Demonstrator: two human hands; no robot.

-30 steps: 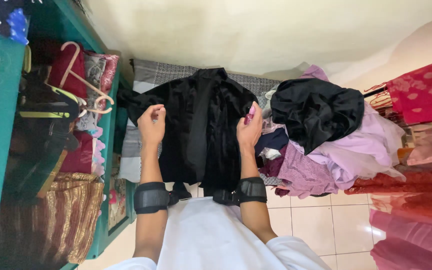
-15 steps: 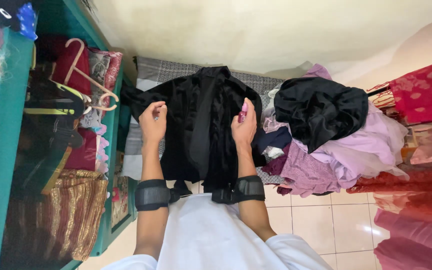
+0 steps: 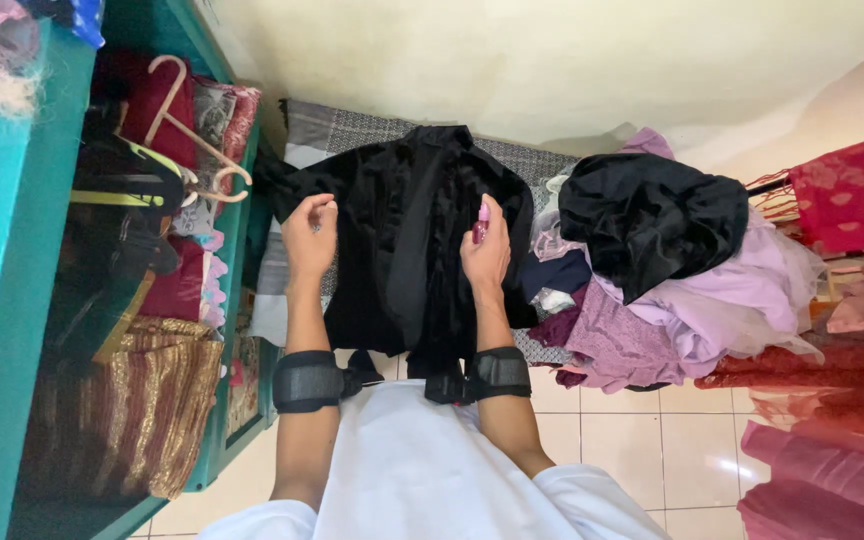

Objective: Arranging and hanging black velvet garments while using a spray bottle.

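Head view: hands grip black garment, pile beside.

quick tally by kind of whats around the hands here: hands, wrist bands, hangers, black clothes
hands: 2, the left hand and the right hand, both on the black jacket
black wrist bands: 2, left band, right band
pink hangers: 1
black clothes: 2, the jacket and a crumpled black garment on the pile
total: 7
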